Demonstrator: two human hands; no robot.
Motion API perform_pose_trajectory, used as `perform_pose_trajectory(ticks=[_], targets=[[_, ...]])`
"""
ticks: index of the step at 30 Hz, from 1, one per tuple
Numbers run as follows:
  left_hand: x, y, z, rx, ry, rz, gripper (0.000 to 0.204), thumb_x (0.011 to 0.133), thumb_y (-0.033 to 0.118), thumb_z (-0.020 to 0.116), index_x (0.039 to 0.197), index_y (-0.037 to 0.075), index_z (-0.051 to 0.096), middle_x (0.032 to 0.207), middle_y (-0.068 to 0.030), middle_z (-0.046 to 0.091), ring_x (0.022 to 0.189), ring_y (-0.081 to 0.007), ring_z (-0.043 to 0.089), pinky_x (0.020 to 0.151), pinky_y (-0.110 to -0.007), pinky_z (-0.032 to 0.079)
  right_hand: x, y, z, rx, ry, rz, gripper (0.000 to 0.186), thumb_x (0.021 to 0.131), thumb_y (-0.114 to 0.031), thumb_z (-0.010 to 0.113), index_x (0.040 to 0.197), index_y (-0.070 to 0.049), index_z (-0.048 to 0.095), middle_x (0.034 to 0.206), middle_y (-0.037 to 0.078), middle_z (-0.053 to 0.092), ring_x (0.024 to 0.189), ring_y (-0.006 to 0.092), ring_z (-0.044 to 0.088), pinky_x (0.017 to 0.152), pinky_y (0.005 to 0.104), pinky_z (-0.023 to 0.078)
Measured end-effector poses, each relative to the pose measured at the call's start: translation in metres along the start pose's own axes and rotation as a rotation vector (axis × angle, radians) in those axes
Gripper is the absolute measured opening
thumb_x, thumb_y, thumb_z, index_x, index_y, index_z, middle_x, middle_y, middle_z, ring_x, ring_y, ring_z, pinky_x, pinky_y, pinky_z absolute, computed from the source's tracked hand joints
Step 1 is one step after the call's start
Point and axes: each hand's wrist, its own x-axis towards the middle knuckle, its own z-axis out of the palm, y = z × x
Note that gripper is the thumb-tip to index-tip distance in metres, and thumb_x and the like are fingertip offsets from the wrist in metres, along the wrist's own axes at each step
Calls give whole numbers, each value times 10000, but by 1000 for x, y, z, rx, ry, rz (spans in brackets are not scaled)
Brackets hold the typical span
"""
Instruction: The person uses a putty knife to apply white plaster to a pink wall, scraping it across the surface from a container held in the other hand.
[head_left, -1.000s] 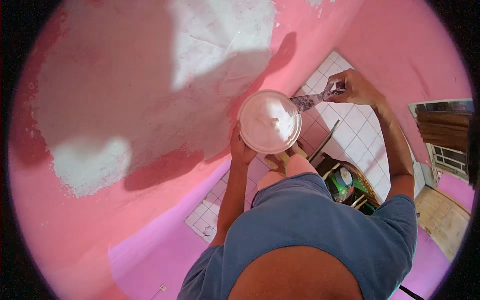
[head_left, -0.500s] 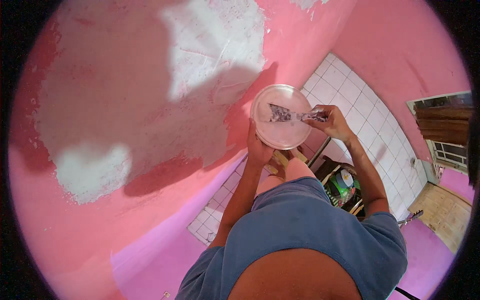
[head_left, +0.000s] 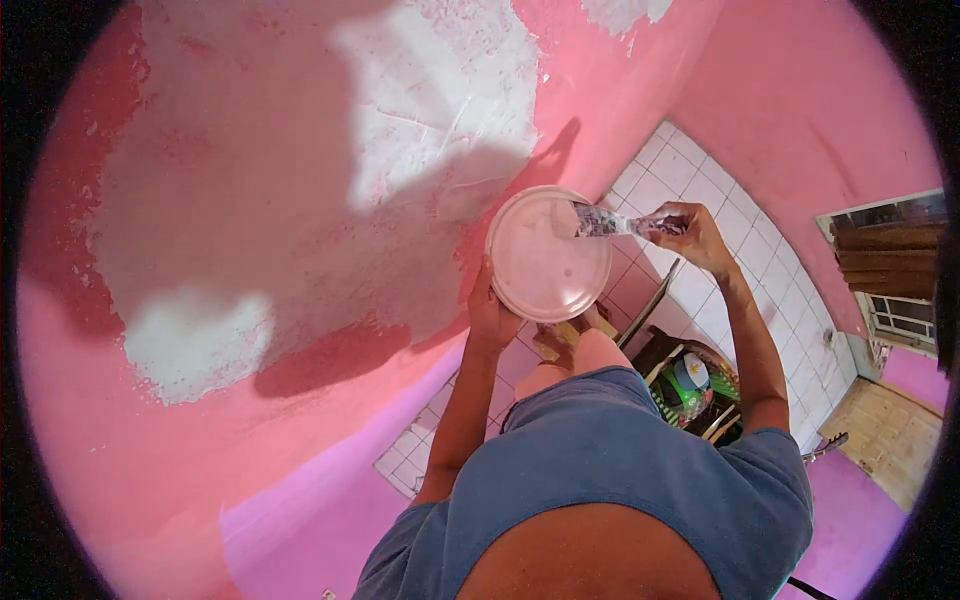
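Note:
My left hand (head_left: 492, 312) grips the lower left rim of a round, pale plastic lid (head_left: 545, 268), its fingers mostly hidden beneath it. The lid's face carries a thin whitish smear and a few small lumps. In my right hand (head_left: 690, 236) is a putty knife (head_left: 600, 221), held by its handle with the fingers closed. Whitish paste streaks its dark blade, whose tip lies over the lid's upper right part; whether it touches the lid I cannot tell.
Left of me rises a pink wall (head_left: 390, 385) with a large whitish plaster patch (head_left: 250, 200). Pale tiles (head_left: 745, 235) cover the floor. Right of my legs stands an open container with a green item (head_left: 690, 385) in it. Beyond are a window (head_left: 890, 305) and a guitar headstock (head_left: 832, 445).
The putty knife has moved right, from the lid's middle toward its right rim. The lid has shifted slightly left and down with my left hand.

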Motion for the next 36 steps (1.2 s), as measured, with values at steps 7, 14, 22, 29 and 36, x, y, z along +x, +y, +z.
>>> perform_pose_trajectory(ticks=[7, 14, 22, 29, 36], targets=[[2, 14, -7, 77, 93, -260, 437, 959, 320, 386, 1267, 15, 436, 1247, -163, 507, 1113, -274, 522, 957, -406, 436, 28, -28, 12, -142, -205, 43, 198, 716, -72, 718, 893, -15, 651, 804, 40, 670, 727, 93, 603, 706, 275, 490], [11, 19, -10, 73, -6, -419, 488, 963, 380, 351, 1276, 15, 431, 1250, -143, 509, 1132, -225, 514, 973, -377, 423, 48, -31, 22, -236, -313, -143, 130, 702, -69, 719, 804, -23, 651, 592, -19, 548, 533, 52, 458, 496, 254, 368], [15, 12, -21, 44, 53, -427, 412, 942, 291, 435, 1231, 0, 470, 1197, -150, 549, 1081, -241, 545, 950, -386, 446, 58, -22, 17, -397, -362, -197, 246, 646, -194, 757, 818, -55, 650, 657, 47, 622, 572, 144, 557, 567, 299, 440], [19, 10, -17, 525, -287, -157, 459, 838, 233, 610, 1238, 43, 490, 1205, -116, 553, 1095, -219, 536, 948, -349, 431, 68, -22, 23, -421, -451, -308, 275, 647, -338, 752, 801, -122, 679, 695, 73, 644, 596, 224, 603, 575, 328, 457], [28, 12, -32, -6, -11, -531, 397, 956, 269, 398, 1225, -13, 472, 1182, -182, 549, 1053, -245, 567, 911, -387, 475, 52, -32, 39, -341, -500, -246, 292, 628, -278, 761, 830, -82, 684, 623, 66, 612, 560, 144, 579, 527, 286, 425]])
